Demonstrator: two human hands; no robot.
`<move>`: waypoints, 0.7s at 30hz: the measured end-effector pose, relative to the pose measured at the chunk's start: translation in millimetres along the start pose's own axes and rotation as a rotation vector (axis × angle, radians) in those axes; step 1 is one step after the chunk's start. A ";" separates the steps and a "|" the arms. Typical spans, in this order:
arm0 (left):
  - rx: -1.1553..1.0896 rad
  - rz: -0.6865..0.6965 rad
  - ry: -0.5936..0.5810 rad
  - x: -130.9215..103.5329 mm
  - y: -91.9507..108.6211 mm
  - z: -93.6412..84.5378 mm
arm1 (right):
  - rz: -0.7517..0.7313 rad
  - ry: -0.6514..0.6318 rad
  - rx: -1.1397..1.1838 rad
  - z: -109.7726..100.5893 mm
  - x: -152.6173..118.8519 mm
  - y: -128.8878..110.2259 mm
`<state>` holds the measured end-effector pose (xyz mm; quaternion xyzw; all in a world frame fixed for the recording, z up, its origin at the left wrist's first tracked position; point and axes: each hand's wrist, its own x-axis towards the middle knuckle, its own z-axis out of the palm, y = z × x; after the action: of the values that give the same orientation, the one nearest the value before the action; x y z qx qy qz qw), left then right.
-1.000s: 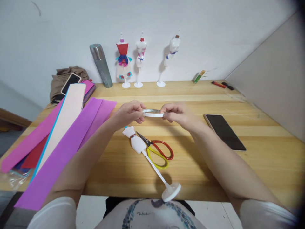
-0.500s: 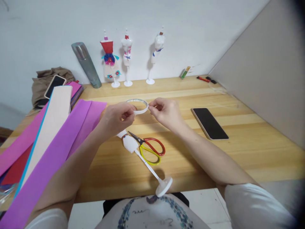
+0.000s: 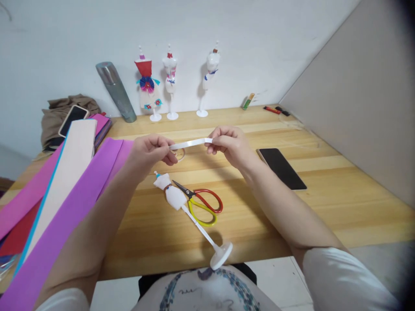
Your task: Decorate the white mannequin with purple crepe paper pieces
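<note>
Both hands are raised over the table with a roll of white tape (image 3: 191,143) between them. It shows as a narrow, nearly straight white band, so I cannot tell how much of it is roll and how much is pulled-out strip. My left hand (image 3: 151,149) is closed on its left end; my right hand (image 3: 228,144) pinches the right end. Below them, a small white dress form (image 3: 175,195) with a brown band at its waist lies on its side. Scissors (image 3: 201,201) with one red and one yellow handle lie beside it, blades apart.
Purple paper (image 3: 81,196) and other coloured sheets cover the left side. A phone (image 3: 282,168) lies at right. Along the wall are a flask (image 3: 116,93), a dressed form (image 3: 147,86), two more forms (image 3: 170,80) (image 3: 211,71) and a green tube (image 3: 248,101).
The tape roll was a visible open ring; now it appears as a flat band. My right hand has moved slightly right and turned, and my left hand has shifted left, uncovering the dress form's top.
</note>
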<state>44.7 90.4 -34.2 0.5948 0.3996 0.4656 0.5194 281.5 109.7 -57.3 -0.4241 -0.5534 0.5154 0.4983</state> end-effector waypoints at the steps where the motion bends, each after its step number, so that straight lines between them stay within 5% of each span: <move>1: -0.042 -0.006 0.005 1.2 0.1 -2.5 | 0.004 0.008 0.011 -2.5 1.0 -0.5; 13: -0.272 0.066 0.196 15.4 -18.9 -28.1 | 0.112 0.063 0.091 -25.6 20.3 24.7; 21: -0.373 0.010 0.312 16.5 -9.3 -26.5 | 0.246 0.055 0.183 -20.9 23.7 30.4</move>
<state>23.2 114.1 -40.4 0.4112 0.3792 0.6203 0.5499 297.4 139.4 -85.4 -0.4557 -0.4341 0.6089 0.4828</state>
